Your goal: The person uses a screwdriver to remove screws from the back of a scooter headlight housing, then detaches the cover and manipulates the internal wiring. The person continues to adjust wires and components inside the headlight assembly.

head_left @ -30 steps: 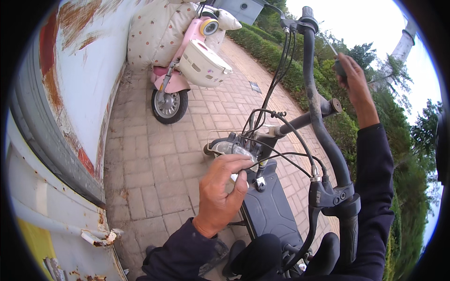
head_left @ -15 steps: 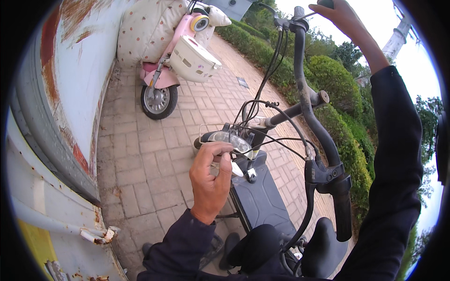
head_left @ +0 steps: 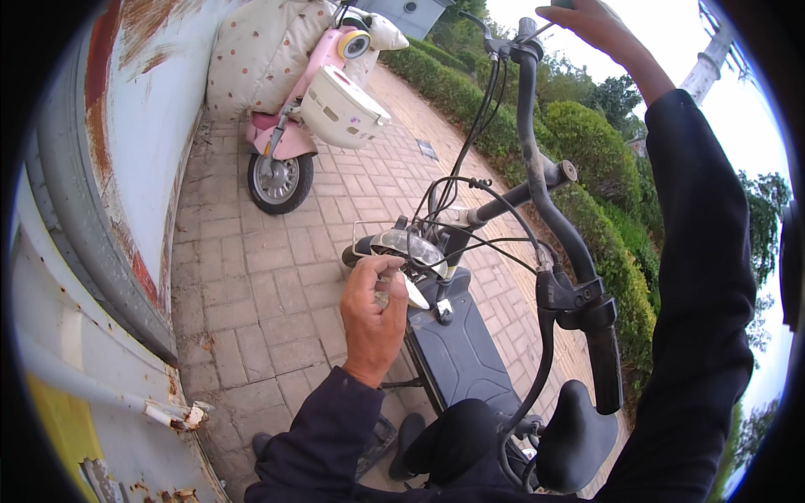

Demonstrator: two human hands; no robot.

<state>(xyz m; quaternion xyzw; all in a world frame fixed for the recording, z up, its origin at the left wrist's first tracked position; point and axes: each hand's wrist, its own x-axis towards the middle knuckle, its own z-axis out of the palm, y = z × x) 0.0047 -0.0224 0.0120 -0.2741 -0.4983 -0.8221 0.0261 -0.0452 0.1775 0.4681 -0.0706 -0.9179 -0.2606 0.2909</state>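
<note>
My left hand is raised in front of the headlight of a black bike, fingers curled and thumb close to them. Whatever it may hold is hidden. A white part shows just beyond the thumb. At the upper right, my right hand is closed on a tool with a thin metal shaft and a dark green handle, like a screwdriver. Its shaft points at the bare upper end of the handlebar, beside a brake lever. The lower grip is black.
A pink scooter with a white basket and a padded cover stands on the brick paving. Rusty white metal panels rise at the left, hedges at the right. The black saddle is close to me.
The bike and handlebar appear slightly further left in the picture. My right hand has shifted a little left and up with its tool. The left hand keeps nearly the same pose.
</note>
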